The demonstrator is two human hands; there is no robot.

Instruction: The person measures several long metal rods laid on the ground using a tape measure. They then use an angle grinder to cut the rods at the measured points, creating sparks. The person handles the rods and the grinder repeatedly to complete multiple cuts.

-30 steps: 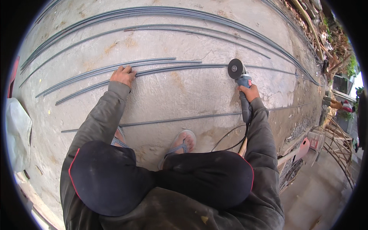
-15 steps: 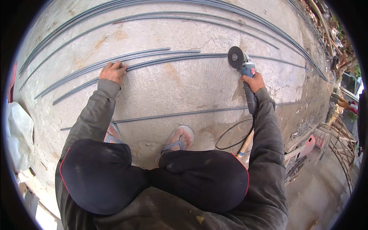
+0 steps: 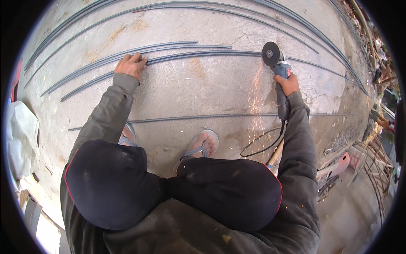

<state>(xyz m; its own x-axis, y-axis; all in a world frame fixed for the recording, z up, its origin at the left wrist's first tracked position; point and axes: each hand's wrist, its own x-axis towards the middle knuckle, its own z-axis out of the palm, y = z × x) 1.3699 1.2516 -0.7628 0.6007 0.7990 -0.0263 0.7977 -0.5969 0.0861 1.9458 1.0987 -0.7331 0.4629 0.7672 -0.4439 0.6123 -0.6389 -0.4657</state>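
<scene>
My right hand [image 3: 288,84] is closed around the body of an angle grinder [image 3: 282,101]. The grinder's dark cutting disc [image 3: 268,60] meets a steel rebar [image 3: 203,53] lying across the ground, and orange sparks [image 3: 255,95] stream from there toward me. On the left, my left hand [image 3: 130,66] is closed on the same rebar, its fingertips partly hidden. Shorter lengths of rebar [image 3: 169,44] lie just beyond that hand, side by side. The grinder's black cord [image 3: 264,149] loops down beside my right forearm.
Long bundled rebars [image 3: 296,19] curve across the far side. One single rebar [image 3: 190,117] runs between me and the cut. My sandalled foot [image 3: 205,144] stands near that rod. A wooden handle [image 3: 275,154] lies by my right arm; a pale sheet [image 3: 23,137] is at far left.
Sparks now fly from the disc, where none showed before. Both hands and the grinder appear slightly farther right and higher in view, as does the rebar.
</scene>
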